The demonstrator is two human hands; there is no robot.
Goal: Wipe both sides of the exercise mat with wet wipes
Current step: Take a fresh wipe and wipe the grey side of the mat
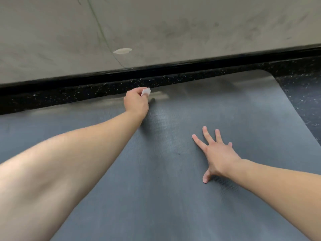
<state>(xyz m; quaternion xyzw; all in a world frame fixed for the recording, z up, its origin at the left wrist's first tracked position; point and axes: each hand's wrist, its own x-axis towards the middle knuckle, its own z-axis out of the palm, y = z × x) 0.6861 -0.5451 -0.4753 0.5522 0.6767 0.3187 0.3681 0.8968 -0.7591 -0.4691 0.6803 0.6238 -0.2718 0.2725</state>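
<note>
Your flat blue-grey ribbed foam exercise mat (173, 188) is soft, floppy—left hand (136, 101) clutches the crumpled white wet wipe (145, 91) at twelve o'clock, right hand (216, 153) splayed flat, pinning it.

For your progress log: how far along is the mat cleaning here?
Done: unclear; the flat blue-grey exercise mat shows no clear wiped area. In hand: left hand rubs a white wet wipe near its far edge; right hand braces it. Left: the hidden underside.

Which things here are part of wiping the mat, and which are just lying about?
Part of the job:
- exercise mat, grey, flat on the floor
- wet wipe, held in the left hand
- right hand, pressed flat on the mat

Just there:
- black speckled floor
- black baseboard
- pale chipped patch on the wall
</note>
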